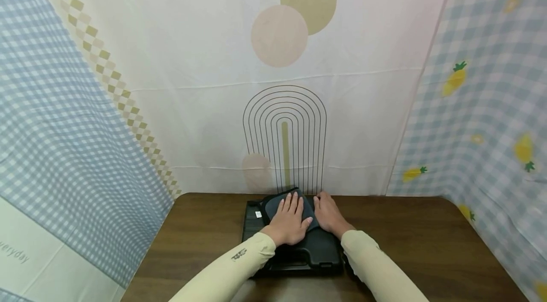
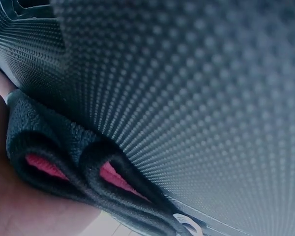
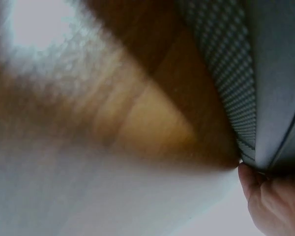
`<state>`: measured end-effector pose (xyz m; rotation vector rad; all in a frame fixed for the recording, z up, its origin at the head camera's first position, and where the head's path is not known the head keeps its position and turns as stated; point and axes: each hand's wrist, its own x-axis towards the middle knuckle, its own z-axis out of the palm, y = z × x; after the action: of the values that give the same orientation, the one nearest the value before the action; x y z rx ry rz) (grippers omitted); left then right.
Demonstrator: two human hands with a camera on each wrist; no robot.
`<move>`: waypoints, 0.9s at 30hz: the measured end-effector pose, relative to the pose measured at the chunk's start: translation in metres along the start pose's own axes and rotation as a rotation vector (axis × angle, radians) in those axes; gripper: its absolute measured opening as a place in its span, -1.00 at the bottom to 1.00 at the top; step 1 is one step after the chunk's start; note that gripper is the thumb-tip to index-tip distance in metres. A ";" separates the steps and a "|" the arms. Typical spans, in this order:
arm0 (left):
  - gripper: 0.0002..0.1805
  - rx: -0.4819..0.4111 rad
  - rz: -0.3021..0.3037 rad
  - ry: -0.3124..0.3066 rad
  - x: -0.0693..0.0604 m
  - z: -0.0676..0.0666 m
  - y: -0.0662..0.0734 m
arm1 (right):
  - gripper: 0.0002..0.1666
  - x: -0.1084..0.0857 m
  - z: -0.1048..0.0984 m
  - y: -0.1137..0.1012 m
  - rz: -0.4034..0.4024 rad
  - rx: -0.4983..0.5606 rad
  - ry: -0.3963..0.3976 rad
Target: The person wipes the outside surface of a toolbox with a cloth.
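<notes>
A black plastic case (image 1: pixel 322 247) with a textured lid and a handle at its near edge lies flat on the table. On its far part rests a folded dark grey cloth (image 1: pixel 272 205) with black edging. My left hand (image 1: pixel 289 221) lies over this cloth with straight fingers, pressing it on the lid. In the left wrist view the folded cloth (image 2: pixel 49 115) shows looped edges and pink inside the folds. My right hand (image 1: pixel 329 214) holds the case's far right corner. In the right wrist view, that hand (image 3: pixel 275 201) sits at the end of the case's side; some fingertips are hidden.
The brown wooden table (image 1: pixel 201 235) extends to both sides of the case. A white printed curtain (image 1: pixel 205 126) hangs right behind the table's far edge, with checked cloths at left and right. A small white label (image 1: pixel 258 214) is on the case's left part.
</notes>
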<state>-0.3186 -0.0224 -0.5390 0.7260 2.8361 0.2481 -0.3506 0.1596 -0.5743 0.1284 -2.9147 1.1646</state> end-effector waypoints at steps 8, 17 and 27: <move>-0.18 -0.007 0.056 -0.023 -0.017 -0.005 0.003 | -0.49 0.000 0.000 -0.001 0.005 -0.014 0.016; -0.19 -0.056 0.214 -0.079 -0.053 -0.002 0.007 | -0.50 0.002 -0.002 -0.001 0.007 -0.015 0.020; -0.16 0.117 0.311 -0.095 -0.103 0.001 0.018 | -0.51 0.002 -0.003 -0.001 0.004 -0.015 0.026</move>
<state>-0.2212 -0.0570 -0.5204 1.1715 2.6563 0.0900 -0.3531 0.1609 -0.5716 0.1065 -2.9016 1.1364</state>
